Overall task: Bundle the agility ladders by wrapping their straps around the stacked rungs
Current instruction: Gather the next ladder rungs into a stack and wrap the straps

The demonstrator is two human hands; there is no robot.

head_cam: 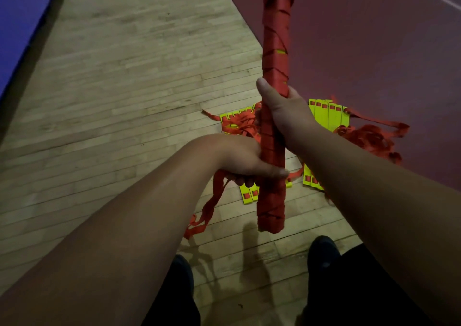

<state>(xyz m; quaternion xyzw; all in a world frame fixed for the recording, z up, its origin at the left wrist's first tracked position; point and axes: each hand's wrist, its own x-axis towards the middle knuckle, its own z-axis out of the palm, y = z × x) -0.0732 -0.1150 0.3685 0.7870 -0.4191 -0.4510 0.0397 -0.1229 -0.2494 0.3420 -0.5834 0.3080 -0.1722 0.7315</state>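
Dim, warm indoor light; colours muddy. Soft shadows of wrapped bundle (275, 38) and loose strap (210, 206) lie on wood floor (124, 76) below left hand (239, 158). Overall softness; forearms behind right hand (282, 106) stretched by wide lens.

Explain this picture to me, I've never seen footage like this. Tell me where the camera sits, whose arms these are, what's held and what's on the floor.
There is no machine here. A person wears a camera on the head, and it looks down at their own arms. Both hands grip one long bundle of stacked rungs wound in red strap. The right hand is higher and the left hand is lower. A loose strap end hangs below the left hand. On the wooden floor lie more yellow rungs with tangled red straps, not yet bundled. The dark shapes at the bottom are shoes.
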